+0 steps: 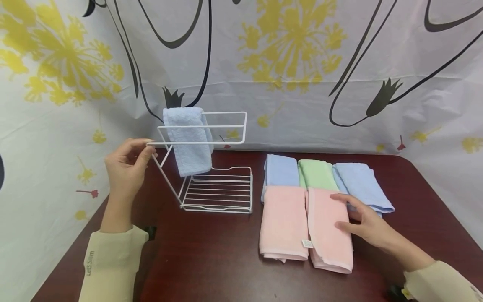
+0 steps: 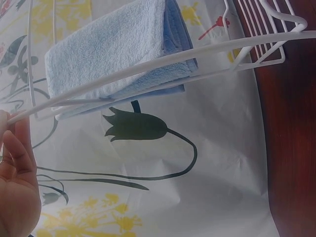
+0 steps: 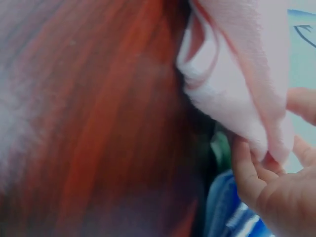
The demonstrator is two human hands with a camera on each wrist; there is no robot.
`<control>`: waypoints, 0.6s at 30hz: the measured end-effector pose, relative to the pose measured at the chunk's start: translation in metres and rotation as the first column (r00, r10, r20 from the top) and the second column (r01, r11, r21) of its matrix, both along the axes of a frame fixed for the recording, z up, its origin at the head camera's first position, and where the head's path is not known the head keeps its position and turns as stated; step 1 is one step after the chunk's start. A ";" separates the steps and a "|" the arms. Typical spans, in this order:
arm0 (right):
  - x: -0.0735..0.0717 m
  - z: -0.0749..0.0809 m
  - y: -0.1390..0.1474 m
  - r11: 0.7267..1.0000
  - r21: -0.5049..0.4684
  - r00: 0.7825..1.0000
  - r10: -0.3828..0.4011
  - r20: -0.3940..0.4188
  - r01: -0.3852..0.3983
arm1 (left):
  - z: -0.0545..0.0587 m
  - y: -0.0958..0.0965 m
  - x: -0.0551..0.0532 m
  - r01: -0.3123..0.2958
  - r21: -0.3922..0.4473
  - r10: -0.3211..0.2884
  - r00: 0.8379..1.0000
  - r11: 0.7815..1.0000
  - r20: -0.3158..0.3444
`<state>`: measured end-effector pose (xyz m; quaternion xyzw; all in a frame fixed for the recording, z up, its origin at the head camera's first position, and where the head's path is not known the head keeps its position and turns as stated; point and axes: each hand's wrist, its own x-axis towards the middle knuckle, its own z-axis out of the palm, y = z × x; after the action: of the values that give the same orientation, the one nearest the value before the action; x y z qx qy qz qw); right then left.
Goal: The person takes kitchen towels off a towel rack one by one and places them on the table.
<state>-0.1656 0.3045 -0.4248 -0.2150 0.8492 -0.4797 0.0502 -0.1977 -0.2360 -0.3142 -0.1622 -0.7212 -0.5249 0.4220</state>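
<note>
My left hand (image 1: 128, 163) pinches the upper left front corner of a white wire rack (image 1: 216, 212). A folded light blue towel (image 1: 190, 142) hangs over the rack's upper rails, also large in the left wrist view. My right hand (image 1: 367, 224) holds the right edge of a folded pink towel (image 1: 327, 235). Thumb and index finger lie on its top, while other fingers curl under its edge in the right wrist view. Left of it lies a second folded pink towel (image 1: 284, 222); a small white tag (image 1: 307, 243) shows between the two.
Behind the pink towels lie a blue towel (image 1: 281, 170), a green towel (image 1: 318, 174) and another blue towel (image 1: 360, 182), all folded. The dark red wooden table (image 1: 219, 256) ends at a flower-printed white sheet (image 1: 294, 96) at the back and sides.
</note>
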 end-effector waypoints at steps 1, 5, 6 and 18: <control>0.000 0.002 0.001 1.000 0.001 1.000 -0.003 0.008 0.003 | 0.000 0.000 0.000 0.000 -0.001 0.000 1.000 1.000 -0.001; 0.001 0.008 0.007 1.000 0.026 0.999 -0.011 -0.032 0.012 | 0.000 0.000 0.000 -0.002 -0.001 0.002 1.000 1.000 0.002; 0.001 0.009 0.008 0.999 0.035 0.998 -0.018 -0.056 0.020 | 0.000 0.000 0.000 -0.001 0.000 0.001 1.000 1.000 0.001; 0.000 0.034 0.017 0.979 0.109 0.985 -0.167 -0.044 0.171 | -0.001 0.000 -0.001 -0.001 0.001 0.001 1.000 1.000 -0.007</control>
<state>-0.1658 0.3214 -0.3905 -0.1470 0.8909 -0.4297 0.0067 -0.1984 -0.2360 -0.3149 -0.1634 -0.7196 -0.5242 0.4251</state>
